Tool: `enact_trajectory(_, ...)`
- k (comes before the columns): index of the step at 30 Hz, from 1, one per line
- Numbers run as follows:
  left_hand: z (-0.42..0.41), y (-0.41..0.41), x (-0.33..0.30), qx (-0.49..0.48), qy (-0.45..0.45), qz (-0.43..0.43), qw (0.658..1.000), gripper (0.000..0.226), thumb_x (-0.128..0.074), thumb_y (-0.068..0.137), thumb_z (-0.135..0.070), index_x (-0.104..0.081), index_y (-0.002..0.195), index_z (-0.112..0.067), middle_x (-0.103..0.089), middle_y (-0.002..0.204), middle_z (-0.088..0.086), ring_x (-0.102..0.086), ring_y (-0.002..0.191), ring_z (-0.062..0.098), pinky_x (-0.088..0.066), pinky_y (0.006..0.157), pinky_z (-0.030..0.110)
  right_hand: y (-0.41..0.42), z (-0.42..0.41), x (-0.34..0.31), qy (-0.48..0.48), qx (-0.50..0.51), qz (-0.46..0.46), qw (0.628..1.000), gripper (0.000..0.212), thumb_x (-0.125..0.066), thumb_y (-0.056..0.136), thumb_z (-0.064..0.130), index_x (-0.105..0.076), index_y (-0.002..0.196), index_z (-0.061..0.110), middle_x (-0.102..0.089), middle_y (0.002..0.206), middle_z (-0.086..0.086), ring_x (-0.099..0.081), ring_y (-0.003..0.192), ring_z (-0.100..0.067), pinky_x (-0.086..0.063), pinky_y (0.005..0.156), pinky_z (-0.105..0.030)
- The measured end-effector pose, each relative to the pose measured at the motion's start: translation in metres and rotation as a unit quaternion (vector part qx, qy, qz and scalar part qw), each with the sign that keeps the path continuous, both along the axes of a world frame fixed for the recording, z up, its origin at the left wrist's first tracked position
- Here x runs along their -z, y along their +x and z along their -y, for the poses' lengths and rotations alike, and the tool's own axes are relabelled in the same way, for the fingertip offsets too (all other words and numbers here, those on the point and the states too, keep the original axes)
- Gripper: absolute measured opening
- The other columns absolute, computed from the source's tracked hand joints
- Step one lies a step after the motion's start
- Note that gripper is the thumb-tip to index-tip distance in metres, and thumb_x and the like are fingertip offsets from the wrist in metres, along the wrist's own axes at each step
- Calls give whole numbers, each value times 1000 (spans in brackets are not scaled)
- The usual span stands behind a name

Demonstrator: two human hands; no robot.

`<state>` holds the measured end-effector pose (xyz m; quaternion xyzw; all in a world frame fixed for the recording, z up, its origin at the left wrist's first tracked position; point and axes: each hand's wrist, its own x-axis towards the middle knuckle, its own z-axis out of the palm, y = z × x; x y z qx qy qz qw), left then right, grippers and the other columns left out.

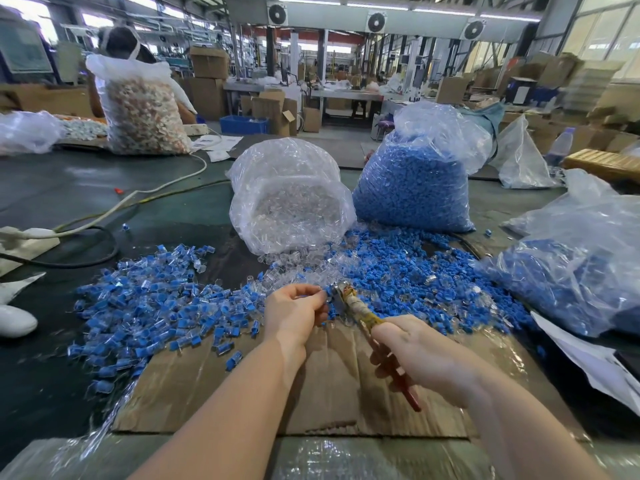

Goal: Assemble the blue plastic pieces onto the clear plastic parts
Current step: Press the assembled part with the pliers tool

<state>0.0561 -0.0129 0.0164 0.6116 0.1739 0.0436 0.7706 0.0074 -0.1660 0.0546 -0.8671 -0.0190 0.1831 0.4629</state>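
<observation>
Item: left hand point(294, 315). Near centre, above the cardboard sheet point(242, 386). Fingers curled together, pinching a small piece at the tool's nose; whether blue, clear or both cannot be told. Held so, apparently, to present the piece for pressing.

Item: right hand point(415, 355). Near right of centre. Fingers wrapped round the red handles of the pliers point(360, 317), whose tape-wrapped neck points far-left to meet the left fingertips. Judged the tool that seats one part on the other.

Item: assembled pieces point(156, 306). Blue-and-clear units, heaped on the tabletop left of the hands; likely placed there as finished work, apart from stock.

Item: loose blue pieces point(398, 271). Spread right of and beyond the hands, within easy reach; some clear parts are mixed in.

Item: bag of clear parts point(291, 202). Far centre, mouth tipped toward the worker, contents spilling out for picking.

Item: bag of blue pieces point(415, 188). Far right of the clear bag, upright, just beside it.

Item: second blue-filled bag point(571, 271). Right edge, lying slumped.

Item: cables point(104, 216). Far left, trailing across the tabletop.
</observation>
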Motion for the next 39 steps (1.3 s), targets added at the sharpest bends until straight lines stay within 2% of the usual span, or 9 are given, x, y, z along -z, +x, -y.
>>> enact_trajectory(8, -4, -1, -3, -12, 26, -18, 999, 10, -63, 82, 2, -64, 80, -7, -65, 74, 8, -62, 60, 12, -50, 50, 17, -1, -2, -5, -9, -25, -35, 999, 11, -44, 85, 1, -45, 81, 11, -50, 86, -11, -54, 77, -21, -44, 66, -34)
enact_trajectory(14, -5, 0, -5, -5, 7, -38, 999, 11, -61, 83, 4, -63, 80, -6, -64, 78, 10, -62, 62, 14, -51, 50, 17, 3, -3, -9, -3, -38, -55, 998, 12, -42, 84, 1, -44, 86, 12, -47, 89, -11, -51, 80, -22, -40, 68, -35)
enact_trajectory(19, -5, -1, -5, -16, 42, -33, 998, 11, -62, 83, 3, -64, 78, -8, -64, 77, 8, -62, 63, 14, -53, 54, 19, 5, -1, -10, 8, -47, -62, 997, 17, -42, 82, -1, -46, 92, 13, -47, 91, -12, -51, 81, -22, -38, 69, -35)
enact_trajectory(23, -5, -1, -6, -13, -5, -46, 999, 13, -62, 82, 6, -62, 76, -6, -62, 75, 10, -60, 61, 14, -52, 49, 17, 5, -2, -8, 2, -56, -56, 997, 17, -42, 83, 0, -46, 93, 13, -46, 90, -12, -48, 80, -22, -38, 68, -35)
enact_trajectory(26, -4, -2, -6, -12, -14, -45, 999, 13, -62, 82, 7, -63, 76, -5, -63, 75, 10, -60, 61, 14, -51, 48, 16, 2, -4, -6, -35, -61, -23, 997, 10, -41, 86, 2, -44, 84, 12, -46, 83, -10, -46, 74, -21, -40, 64, -34)
enact_trajectory(31, 0, -1, -7, -24, -24, -33, 999, 11, -63, 81, 6, -64, 77, -4, -64, 73, 9, -61, 58, 12, -51, 48, 16, 1, -6, -4, -74, -55, 28, 995, 19, -40, 87, 3, -43, 74, 16, -48, 73, -2, -47, 60, -16, -43, 57, -31)
enact_trajectory(34, 0, -1, -5, -26, -23, -33, 999, 12, -62, 82, 5, -64, 78, -6, -64, 77, 10, -62, 63, 14, -51, 53, 19, 0, -6, -2, -41, -56, 43, 997, 19, -49, 86, 7, -45, 70, 18, -48, 61, 3, -45, 54, -11, -39, 54, -28)
enact_trajectory(37, -5, -2, -1, -39, 15, -31, 999, 11, -63, 83, 1, -64, 81, -10, -66, 80, 9, -63, 65, 14, -53, 58, 22, 0, -3, 3, 55, -1, 21, 998, 10, -57, 84, 7, -57, 82, 16, -50, 53, 9, -43, 45, -5, -34, 46, -18)
enact_trajectory(39, -14, -3, 3, -67, 141, 0, 988, 13, -63, 85, -3, -63, 77, -14, -67, 81, 6, -61, 67, 14, -51, 61, 22, 5, 4, 10, 49, 46, 54, 996, 14, -61, 85, 12, -58, 98, 12, -54, 61, 7, -42, 45, -3, -33, 44, -15)
